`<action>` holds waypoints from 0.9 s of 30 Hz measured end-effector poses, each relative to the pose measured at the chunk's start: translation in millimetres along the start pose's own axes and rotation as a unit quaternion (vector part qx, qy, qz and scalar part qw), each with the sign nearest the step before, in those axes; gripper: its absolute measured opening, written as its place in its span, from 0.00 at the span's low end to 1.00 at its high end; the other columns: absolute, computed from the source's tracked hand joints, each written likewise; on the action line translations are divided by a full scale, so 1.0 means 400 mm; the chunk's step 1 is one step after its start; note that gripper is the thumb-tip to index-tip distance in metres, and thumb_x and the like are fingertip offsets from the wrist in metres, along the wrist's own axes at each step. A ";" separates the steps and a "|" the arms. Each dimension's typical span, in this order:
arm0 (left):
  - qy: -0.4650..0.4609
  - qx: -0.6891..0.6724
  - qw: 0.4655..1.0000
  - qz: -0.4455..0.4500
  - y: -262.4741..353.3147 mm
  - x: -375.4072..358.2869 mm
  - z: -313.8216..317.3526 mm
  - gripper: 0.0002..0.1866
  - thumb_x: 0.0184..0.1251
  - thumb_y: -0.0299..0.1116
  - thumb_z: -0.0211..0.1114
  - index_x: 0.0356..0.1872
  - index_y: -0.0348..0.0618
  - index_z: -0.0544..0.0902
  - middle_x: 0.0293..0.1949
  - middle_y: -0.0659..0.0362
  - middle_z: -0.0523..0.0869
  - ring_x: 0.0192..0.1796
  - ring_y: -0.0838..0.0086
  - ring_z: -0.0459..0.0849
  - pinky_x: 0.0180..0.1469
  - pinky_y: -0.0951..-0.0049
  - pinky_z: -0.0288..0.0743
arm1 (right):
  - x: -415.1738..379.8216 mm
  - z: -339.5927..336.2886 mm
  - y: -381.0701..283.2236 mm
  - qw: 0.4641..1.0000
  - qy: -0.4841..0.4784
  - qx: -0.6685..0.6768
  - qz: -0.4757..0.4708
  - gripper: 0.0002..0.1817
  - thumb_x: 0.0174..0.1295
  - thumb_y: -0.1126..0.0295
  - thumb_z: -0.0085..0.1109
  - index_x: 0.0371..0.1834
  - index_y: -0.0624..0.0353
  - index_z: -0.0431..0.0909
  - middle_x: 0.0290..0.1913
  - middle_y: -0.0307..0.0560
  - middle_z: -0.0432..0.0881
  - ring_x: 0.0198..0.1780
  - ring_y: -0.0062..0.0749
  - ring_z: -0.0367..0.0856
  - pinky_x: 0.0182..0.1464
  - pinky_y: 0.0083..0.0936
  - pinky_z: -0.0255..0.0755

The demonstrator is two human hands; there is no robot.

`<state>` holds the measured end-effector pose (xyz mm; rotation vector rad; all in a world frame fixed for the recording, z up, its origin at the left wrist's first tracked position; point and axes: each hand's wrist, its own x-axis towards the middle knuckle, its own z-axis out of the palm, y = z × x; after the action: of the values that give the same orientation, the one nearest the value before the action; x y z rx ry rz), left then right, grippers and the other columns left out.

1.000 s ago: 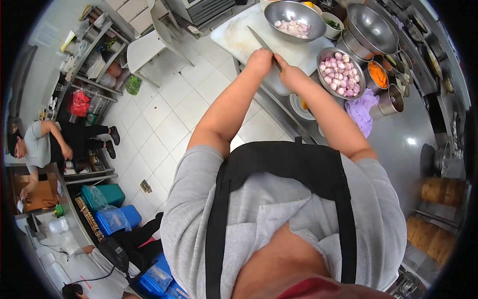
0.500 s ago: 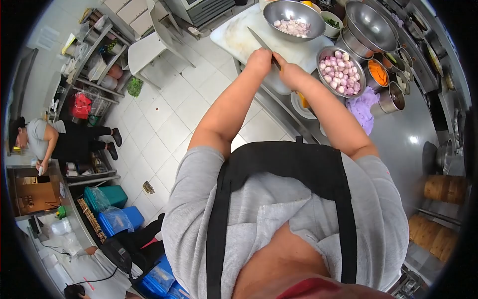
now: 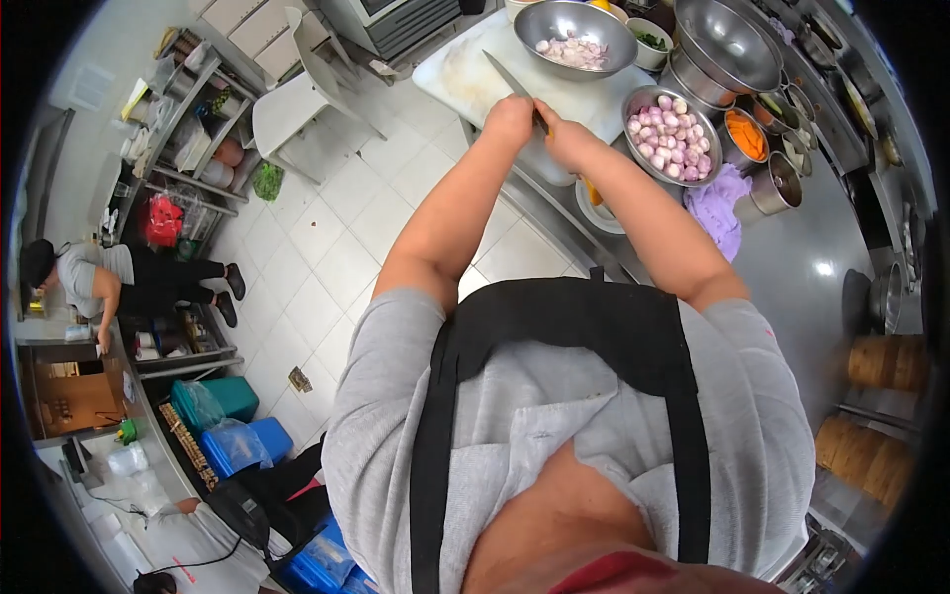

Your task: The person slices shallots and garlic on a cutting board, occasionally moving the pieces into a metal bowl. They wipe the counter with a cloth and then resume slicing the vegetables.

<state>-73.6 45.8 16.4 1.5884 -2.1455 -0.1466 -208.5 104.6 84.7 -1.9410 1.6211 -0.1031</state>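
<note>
A knife (image 3: 504, 73) points away from me to the upper left, above the near edge of a white cutting board (image 3: 455, 74). My right hand (image 3: 572, 145) is closed at the handle end, its index finger stretched along the knife. Right beside the blade, my left hand (image 3: 509, 121) is curled into a fist; what its fingers hold is hidden. A steel bowl of peeled shallots (image 3: 669, 139) stands right of my right hand. Beyond the hands, a wider steel bowl (image 3: 534, 30) holds cut shallot pieces (image 3: 574, 50).
Orange pieces fill a steel pot (image 3: 744, 137) on the right, near a purple cloth (image 3: 717, 208). Stacked steel bowls (image 3: 727, 45) stand behind. A white chair (image 3: 287, 109) is on the tiled floor. At left, one person (image 3: 94, 277) stands at a counter; another (image 3: 203, 544) is lower left.
The view has shifted slightly, while my hands and the knife keep nearly the same pose. At the left counter, the standing person's arm has lowered.
</note>
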 end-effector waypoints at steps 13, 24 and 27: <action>-0.032 0.000 0.999 -0.007 0.014 0.005 -0.003 0.07 0.50 0.34 0.68 0.30 0.45 0.84 0.33 0.49 0.84 0.40 0.56 0.83 0.44 0.61 0.76 | -0.026 -0.022 0.132 0.963 -0.064 0.263 -0.014 0.35 0.64 0.67 0.48 0.75 0.34 0.50 0.27 0.44 0.73 0.17 0.25 0.70 0.19 0.27 0.70; -0.194 -0.002 0.980 -0.033 -0.012 0.093 -0.017 0.12 0.44 0.38 0.75 0.28 0.44 0.85 0.30 0.53 0.86 0.37 0.64 0.85 0.43 0.68 0.77 | -0.163 0.021 0.199 0.893 -0.057 0.447 -0.005 0.32 0.67 0.64 0.49 0.74 0.44 0.53 0.27 0.41 0.72 0.18 0.23 0.73 0.18 0.22 0.68; -0.235 0.030 0.971 -0.002 -0.022 0.137 -0.006 0.12 0.45 0.40 0.76 0.27 0.45 0.86 0.26 0.56 0.87 0.31 0.69 0.85 0.37 0.70 0.78 | -0.172 0.055 0.227 0.869 -0.064 0.490 0.008 0.31 0.68 0.63 0.48 0.75 0.42 0.52 0.26 0.39 0.72 0.19 0.22 0.73 0.18 0.22 0.67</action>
<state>-77.1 -7.5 32.0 1.7250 -2.5170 -0.5092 -295.5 169.8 43.9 -1.1002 1.1291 -0.6433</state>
